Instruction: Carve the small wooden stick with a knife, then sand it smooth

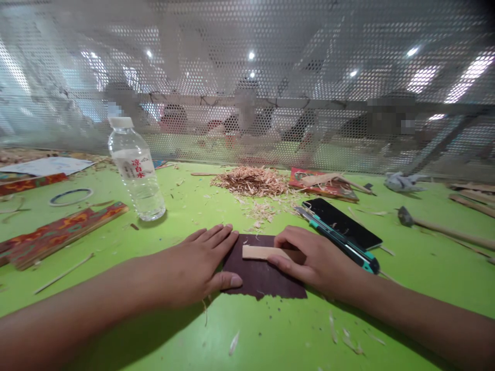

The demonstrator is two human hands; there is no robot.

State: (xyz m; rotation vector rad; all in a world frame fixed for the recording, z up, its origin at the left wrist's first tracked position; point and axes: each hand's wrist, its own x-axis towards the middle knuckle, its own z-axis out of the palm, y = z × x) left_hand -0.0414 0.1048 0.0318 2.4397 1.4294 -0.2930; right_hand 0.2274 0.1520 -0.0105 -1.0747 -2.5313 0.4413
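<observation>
A dark brown sheet, like sandpaper [263,283], lies flat on the green table [185,340], its near edge ragged. My left hand [193,263] presses on the sheet's left side, fingers spread and thumb on its surface. A short, pale wooden strip [255,252] rests on the sheet, gripped at its right end between the thumb and curled fingers of my right hand [309,255]. The strip's right end is partly hidden by that hand.
A water bottle [137,175] stands at the left, near patterned wood pieces [65,232] and a tape ring [71,197]. Shavings [253,180] are heaped behind the sheet. A phone [340,221], a cutter knife [344,245] and a hammer [444,226] lie right. Perforated mesh [216,67] stands behind.
</observation>
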